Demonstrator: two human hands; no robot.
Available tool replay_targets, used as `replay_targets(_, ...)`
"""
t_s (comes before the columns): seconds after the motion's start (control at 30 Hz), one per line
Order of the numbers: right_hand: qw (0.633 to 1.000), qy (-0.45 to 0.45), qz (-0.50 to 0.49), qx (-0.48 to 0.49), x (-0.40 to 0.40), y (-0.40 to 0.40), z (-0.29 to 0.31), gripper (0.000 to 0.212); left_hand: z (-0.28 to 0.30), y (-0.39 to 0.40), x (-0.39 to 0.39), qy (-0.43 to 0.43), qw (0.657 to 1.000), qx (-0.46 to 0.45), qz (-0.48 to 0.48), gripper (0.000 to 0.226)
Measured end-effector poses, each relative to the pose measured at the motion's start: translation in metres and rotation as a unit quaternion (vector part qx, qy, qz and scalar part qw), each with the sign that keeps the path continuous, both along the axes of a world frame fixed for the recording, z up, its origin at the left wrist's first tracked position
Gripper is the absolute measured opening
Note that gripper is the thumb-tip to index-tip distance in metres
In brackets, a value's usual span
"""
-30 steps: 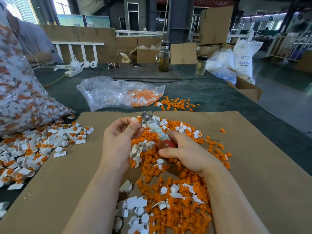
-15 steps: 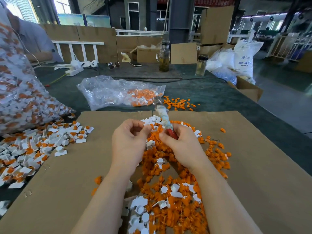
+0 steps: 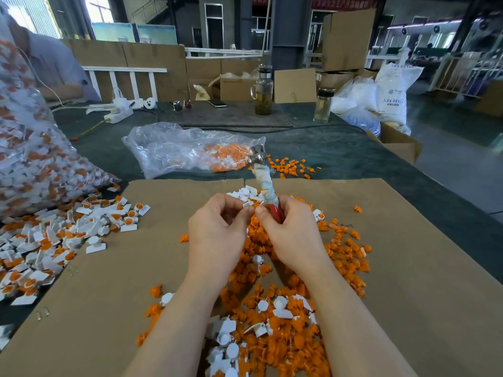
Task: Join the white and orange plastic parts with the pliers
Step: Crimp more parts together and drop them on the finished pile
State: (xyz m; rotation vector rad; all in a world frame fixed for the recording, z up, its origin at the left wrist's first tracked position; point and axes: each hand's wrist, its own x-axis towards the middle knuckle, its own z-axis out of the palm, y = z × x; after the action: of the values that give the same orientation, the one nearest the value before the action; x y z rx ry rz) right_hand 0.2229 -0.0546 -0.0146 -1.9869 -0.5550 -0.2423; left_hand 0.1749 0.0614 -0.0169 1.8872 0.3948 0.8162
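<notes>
Right hand (image 3: 290, 235) gripped red-handled, cloth-wrapped metal pliers (image 3: 265, 180), raised more upright than before; left hand (image 3: 217, 235) pinched small white plastic part (image 3: 248, 204).

Quick tally from where I'm sitting: one pair of red-handled metal pliers with tape-wrapped grips (image 3: 265, 183), one flat brown cardboard sheet (image 3: 408, 268), one clear plastic bag of loose parts lying on the bench (image 3: 174, 151), and one big bulging clear sack of joined parts (image 3: 30, 164). Two glass jars of yellowish liquid, a tall one (image 3: 263, 95) and a shorter dark-capped one (image 3: 323, 105). One pair of sunglasses (image 3: 181, 105), one phone (image 3: 217, 103). Loose orange plastic plugs (image 3: 351, 248) and white plastic tags (image 3: 226, 338): way too many to count.
</notes>
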Motion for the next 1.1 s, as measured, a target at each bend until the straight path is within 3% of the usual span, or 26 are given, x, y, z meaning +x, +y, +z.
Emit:
replay_targets(0.13, 1.000, -0.003, 0.010, -0.003, 0.000, -0.001, 0.001, 0.029, 0.000, 0.000, 0.000, -0.003, 1.000, -0.004, -0.010, 0.023)
replay_targets(0.2, 0.999, 0.027, 0.039, -0.005, 0.000, -0.004, 0.003, 0.019, 0.001, 0.002, -0.001, 0.000, 0.999, -0.032, -0.016, 0.019)
replay_targets(0.27, 0.991, 0.089, 0.099, -0.005, 0.001, -0.011, 0.007, 0.009, 0.004, 0.007, -0.002, -0.018, 0.994, -0.105, -0.032, 0.011)
replay_targets(0.37, 0.975, 0.150, 0.158, -0.047, 0.004, -0.023, 0.010, 0.030, 0.009, 0.017, -0.005, -0.073, 0.962, -0.253, -0.076, 0.005)
replay_targets(0.43, 0.966, 0.162, 0.181, -0.089, 0.003, -0.025, 0.012, 0.032, 0.010, 0.021, -0.006, -0.091, 0.946, -0.297, -0.095, 0.004)
replay_targets(0.73, 0.951, 0.185, 0.218, -0.116, 0.001, -0.030, 0.012, 0.037, 0.010, 0.024, -0.006, -0.107, 0.931, -0.324, -0.128, 0.003)
replay_targets(0.83, 0.951, 0.174, 0.216, -0.140, 0.001, -0.029, 0.013, 0.055, 0.011, 0.024, -0.006, -0.107, 0.928, -0.331, -0.131, 0.003)
replay_targets(1.03, 0.954, 0.119, 0.210, -0.180, -0.001, -0.023, 0.013, 0.020, 0.010, 0.026, -0.006, -0.112, 0.924, -0.342, -0.132, 0.003)
replay_targets(1.1, 0.956, 0.107, 0.204, -0.183, -0.002, -0.020, 0.012, 0.026, 0.010, 0.026, -0.006, -0.110, 0.923, -0.346, -0.128, 0.005)
